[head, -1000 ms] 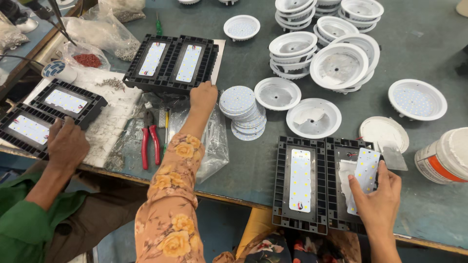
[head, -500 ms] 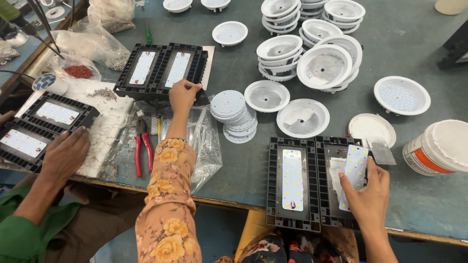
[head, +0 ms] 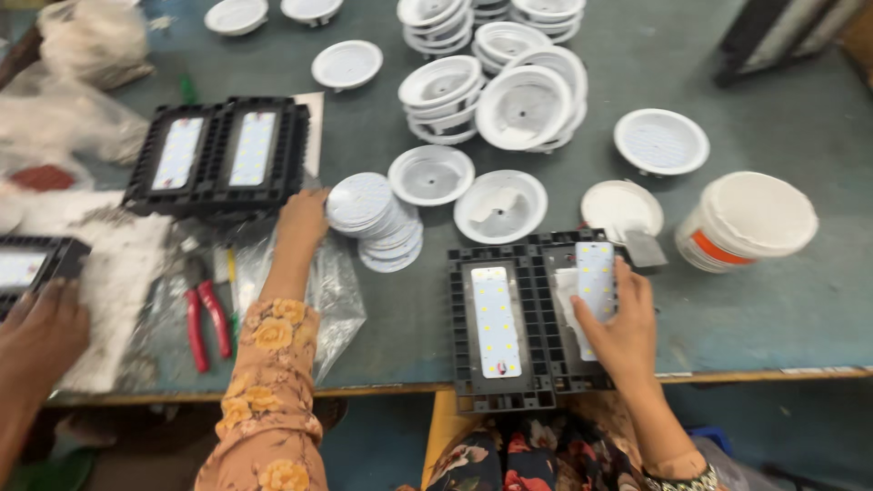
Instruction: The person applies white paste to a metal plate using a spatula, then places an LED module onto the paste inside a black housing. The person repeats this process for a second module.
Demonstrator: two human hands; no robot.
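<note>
My right hand (head: 623, 332) grips a white rectangular LED board (head: 596, 277) and holds it over the right bay of a black double lamp housing (head: 473, 364) at the table's front edge. The left bay has its own LED board (head: 496, 320). My left hand (head: 300, 218), in a floral sleeve, reaches out to the near edge of a second black double housing (head: 218, 155). It is beside a stack of flat white discs (head: 373, 218). Its fingers are hidden from me.
Another person's hand (head: 36, 336) rests by a third black housing (head: 32, 264) at the far left. Red-handled pliers (head: 205, 314) lie on a plastic bag. Stacked white round lamp shells (head: 491, 91) fill the back. A white bucket (head: 746, 223) stands at the right.
The view has swung right and closer. Both my hands stay at the same spots, the right still on the LED board. The other person's hand remains by the left housing.
</note>
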